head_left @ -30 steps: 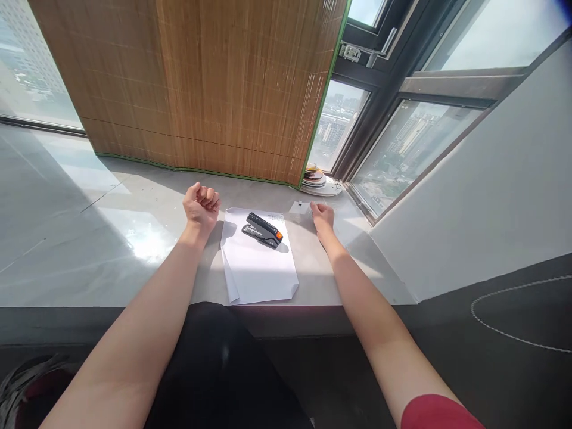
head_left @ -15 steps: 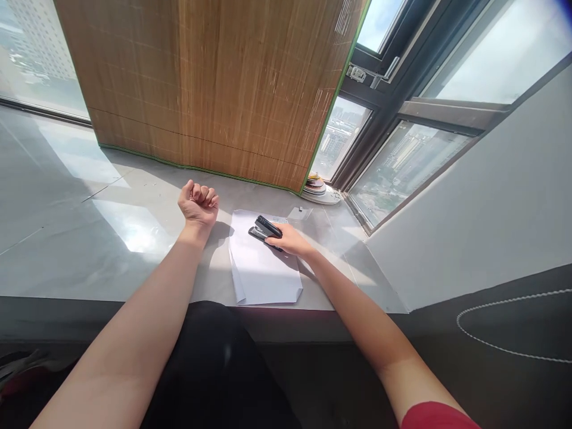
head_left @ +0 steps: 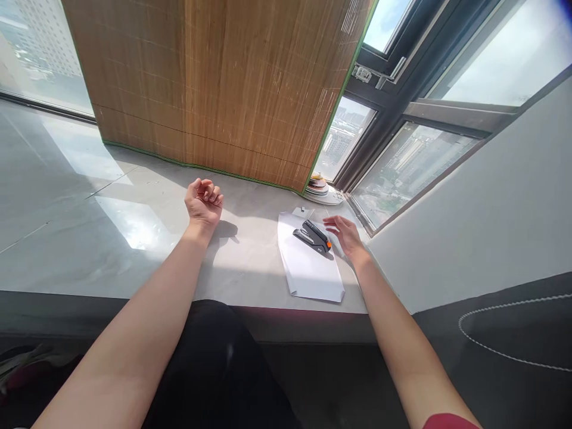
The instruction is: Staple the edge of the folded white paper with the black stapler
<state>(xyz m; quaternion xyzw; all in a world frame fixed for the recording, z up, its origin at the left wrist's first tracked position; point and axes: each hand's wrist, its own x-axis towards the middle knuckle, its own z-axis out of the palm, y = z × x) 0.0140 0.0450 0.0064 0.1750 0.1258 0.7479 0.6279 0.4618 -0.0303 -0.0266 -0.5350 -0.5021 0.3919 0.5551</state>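
A black stapler with an orange spot at its rear end lies on a stack of white paper near the sill's front edge. Just to the right of the stapler, my right hand is open, its fingers apart and holding nothing. My left hand is raised over the sill, left of the paper, palm turned up. Its fingers are loosely curled and apart, with nothing in them.
A bamboo blind hangs behind the pale stone sill. Stacked plates stand in the window corner. A small clear packet lies behind the paper. On the right are a white wall and a hanging bead chain.
The paper and stapler have shifted right along the sill. My right hand has let go of the stapler and moved right. My left hand has loosened from a fist.
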